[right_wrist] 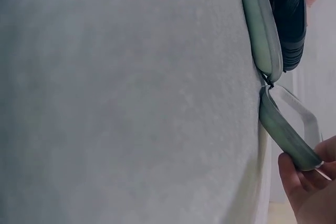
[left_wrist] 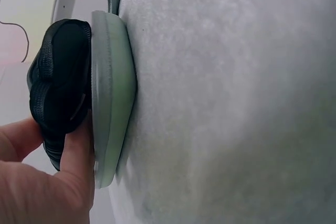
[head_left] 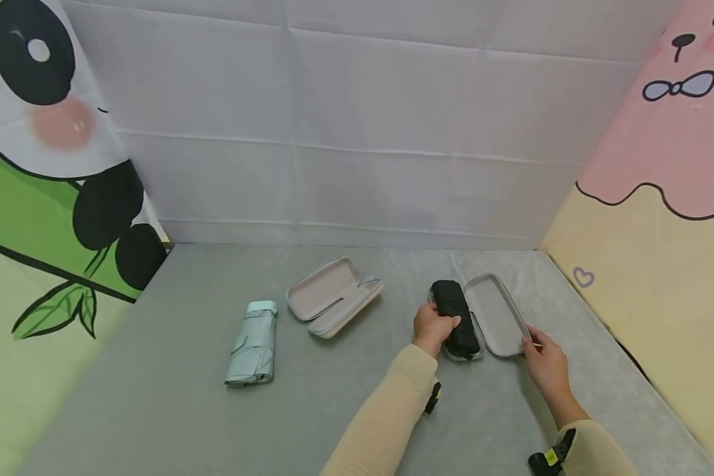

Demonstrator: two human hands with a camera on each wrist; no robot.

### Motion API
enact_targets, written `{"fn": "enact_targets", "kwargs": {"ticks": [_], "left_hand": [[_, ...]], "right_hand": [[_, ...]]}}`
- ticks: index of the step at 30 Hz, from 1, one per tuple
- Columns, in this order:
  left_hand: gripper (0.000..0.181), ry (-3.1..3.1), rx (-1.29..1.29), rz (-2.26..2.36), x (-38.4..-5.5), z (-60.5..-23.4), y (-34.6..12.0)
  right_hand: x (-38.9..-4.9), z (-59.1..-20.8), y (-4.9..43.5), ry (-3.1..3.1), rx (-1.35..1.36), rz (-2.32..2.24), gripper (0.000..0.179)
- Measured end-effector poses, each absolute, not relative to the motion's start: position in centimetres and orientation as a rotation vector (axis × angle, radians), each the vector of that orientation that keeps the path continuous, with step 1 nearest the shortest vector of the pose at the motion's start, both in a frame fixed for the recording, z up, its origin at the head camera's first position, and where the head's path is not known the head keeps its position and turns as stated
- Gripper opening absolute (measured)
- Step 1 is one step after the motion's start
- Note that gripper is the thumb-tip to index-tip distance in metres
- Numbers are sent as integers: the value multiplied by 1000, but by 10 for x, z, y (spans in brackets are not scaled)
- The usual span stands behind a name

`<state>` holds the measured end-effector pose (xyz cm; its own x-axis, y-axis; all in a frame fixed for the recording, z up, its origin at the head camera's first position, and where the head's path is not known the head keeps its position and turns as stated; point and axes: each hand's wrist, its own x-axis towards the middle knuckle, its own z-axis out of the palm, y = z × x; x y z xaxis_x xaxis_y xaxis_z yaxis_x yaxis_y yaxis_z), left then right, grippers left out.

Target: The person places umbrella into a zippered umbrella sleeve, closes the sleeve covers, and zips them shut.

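My left hand (head_left: 433,328) grips a compact black folded umbrella (head_left: 452,301), thumb on one side and fingers on the other. In the left wrist view the umbrella (left_wrist: 65,72) lies over the lower half (left_wrist: 118,93) of a pale green hard case with a grey rim. My right hand (head_left: 546,363) pinches the outer edge of that case's opened lid (head_left: 496,317). From the right wrist view, the lid (right_wrist: 286,132) tilts up from the tabletop, joined to the other half at the hinge. The umbrella hides the inside of the lower half.
Left of the hands, a second hard case (head_left: 327,294), beige inside, lies opened on the grey tabletop (head_left: 172,410). A light teal folded umbrella (head_left: 252,344) lies further left. A white sheet wall (head_left: 357,132) stands behind, with printed panels at both sides.
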<state>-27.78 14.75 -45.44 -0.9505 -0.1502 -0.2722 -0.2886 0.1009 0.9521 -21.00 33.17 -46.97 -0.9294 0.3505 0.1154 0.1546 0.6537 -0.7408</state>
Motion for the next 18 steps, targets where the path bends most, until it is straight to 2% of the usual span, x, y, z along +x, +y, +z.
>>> {"fn": "enact_targets", "kwargs": {"ticks": [10,18], "left_hand": [[42,2323,-482,1941,-279,-454,149],[49,2339,-485,1920,-281,-457,153]], "right_hand": [[-210,-470,332,-2618,-379,1109,39],[-209,-471,334,-2607,-368,1096,39]]}}
